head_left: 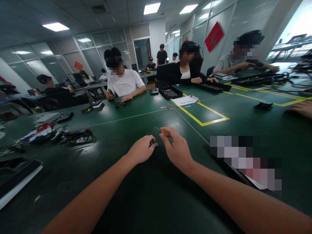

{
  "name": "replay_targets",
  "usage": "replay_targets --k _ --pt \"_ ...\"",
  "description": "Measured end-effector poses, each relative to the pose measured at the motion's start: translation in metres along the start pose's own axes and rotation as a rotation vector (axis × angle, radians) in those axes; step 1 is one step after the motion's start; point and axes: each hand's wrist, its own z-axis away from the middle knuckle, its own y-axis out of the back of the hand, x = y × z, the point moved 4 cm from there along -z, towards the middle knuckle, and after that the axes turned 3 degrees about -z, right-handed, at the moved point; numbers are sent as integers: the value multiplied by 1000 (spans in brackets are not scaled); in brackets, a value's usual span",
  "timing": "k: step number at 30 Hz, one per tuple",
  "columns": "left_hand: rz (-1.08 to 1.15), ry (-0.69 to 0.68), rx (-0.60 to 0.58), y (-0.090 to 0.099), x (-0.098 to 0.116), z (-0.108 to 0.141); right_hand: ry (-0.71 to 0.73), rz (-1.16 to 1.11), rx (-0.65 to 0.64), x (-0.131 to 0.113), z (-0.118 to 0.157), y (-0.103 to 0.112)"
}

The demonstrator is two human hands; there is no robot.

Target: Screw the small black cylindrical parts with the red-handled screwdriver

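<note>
Near the middle of the green table, my left hand [141,150] is closed around a small dark piece with a shiny metal end [153,144]. Most of that piece is hidden by my fingers, so I cannot tell its kind. To its right, my right hand [179,148] pinches what looks like a slim screwdriver [165,132] between thumb and fingers. Its thin metal shaft points left and away from me, above the small piece and apart from it. Both hands are just over the tabletop [146,188].
Cables [80,136] and a black-and-white flat case [19,178] lie left. A blurred-out flat object [246,165] is by my right forearm, with tiny metal bits [227,133] beyond it. Across the table are a parts tray [170,92], white paper [185,100], yellow tape [214,122] and seated people.
</note>
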Motion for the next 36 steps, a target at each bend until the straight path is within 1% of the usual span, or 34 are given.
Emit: replay_targets --k 4,8,13,17,21,24,26,28,31,33,36 --pt "-149 -33 -64 -8 2 -8 -16 -3 -28 -2 0 0" --pt "-178 -75 -116 -11 1 -10 -69 -44 -84 0 1 -1" --pt "-223 -73 -106 -9 -3 -5 -82 -34 -99 4 3 -4" --pt "-152 11 -73 -3 -7 -1 -67 -37 -112 4 4 -6" --pt "20 72 -12 7 -19 3 -64 -45 -119 3 3 -6" --pt "197 114 16 14 -36 7 -61 -49 -126 2 3 -6" --pt "336 190 33 21 -50 12 -61 -49 -127 2 3 -6" --pt "491 280 81 29 -64 20 -58 -52 -126 2 3 -6" --pt "710 375 183 47 -85 38 -53 -56 -127 4 4 -6" --pt "813 433 254 61 -98 54 -54 -52 -130 5 4 -6" --pt "932 591 381 84 -115 85 -52 -46 -129 6 4 -6"
